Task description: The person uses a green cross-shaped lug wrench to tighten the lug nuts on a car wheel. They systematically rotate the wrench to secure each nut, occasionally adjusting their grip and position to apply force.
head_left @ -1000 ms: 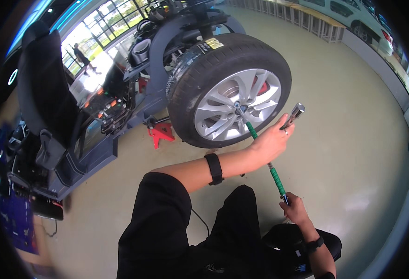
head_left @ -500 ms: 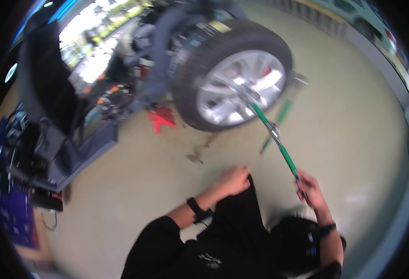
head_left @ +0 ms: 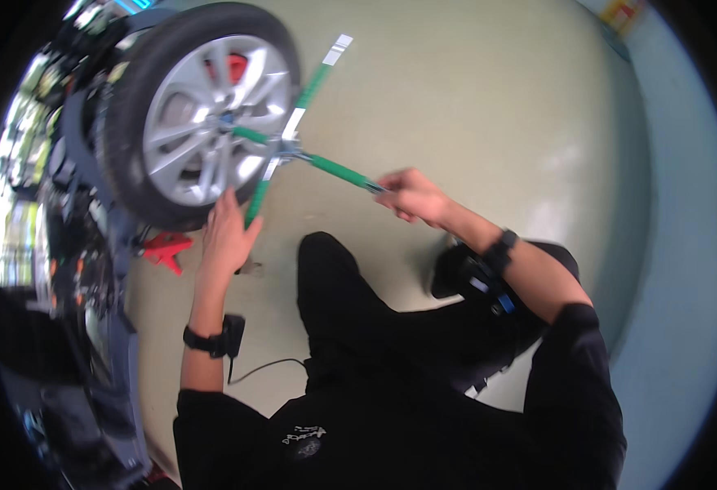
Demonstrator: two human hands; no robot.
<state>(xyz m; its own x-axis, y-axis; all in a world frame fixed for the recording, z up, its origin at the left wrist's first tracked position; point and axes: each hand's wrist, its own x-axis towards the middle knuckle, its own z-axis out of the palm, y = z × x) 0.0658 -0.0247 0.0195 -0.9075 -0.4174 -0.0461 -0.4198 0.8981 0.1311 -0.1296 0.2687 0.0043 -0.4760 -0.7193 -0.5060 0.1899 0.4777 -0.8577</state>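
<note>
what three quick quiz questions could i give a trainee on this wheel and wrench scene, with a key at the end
1. Which hand is closed round the outer end of the cross-shaped wrench? A) left B) right C) neither
2. True or false: the wrench's grips are wrapped in blue.
3. Fill in the colour: in the picture, a ___ stand shows just below the wheel.

Key:
1. B, the right hand
2. False, the grips are green
3. red
</note>
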